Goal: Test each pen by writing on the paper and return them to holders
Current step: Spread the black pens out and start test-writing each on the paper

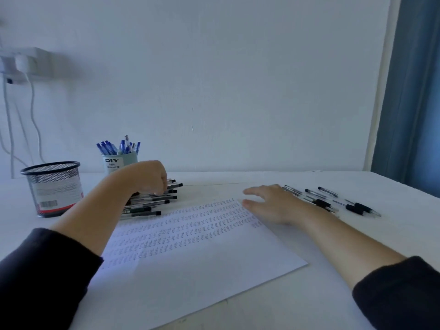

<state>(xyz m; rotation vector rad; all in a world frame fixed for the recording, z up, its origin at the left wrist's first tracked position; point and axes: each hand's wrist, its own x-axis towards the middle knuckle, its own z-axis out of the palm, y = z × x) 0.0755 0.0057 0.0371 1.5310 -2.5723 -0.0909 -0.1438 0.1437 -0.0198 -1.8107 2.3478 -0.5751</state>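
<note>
A white paper (190, 263) with several rows of small handwritten words lies tilted on the table. My left hand (147, 177) reaches over a pile of black-capped pens (154, 203) at the paper's far left corner, fingers curled down onto the top pens. My right hand (273, 203) lies flat with fingers spread on the paper's far right corner. Several loose black pens (333, 201) lie just right of it. A light blue holder (120, 160) holds several blue pens. A black mesh holder (56, 186) stands at the left, its inside not visible.
The white table (333, 294) meets a pale wall behind. White cables (33, 110) hang from a wall socket at the far left. A blue curtain (412, 91) hangs at the right edge.
</note>
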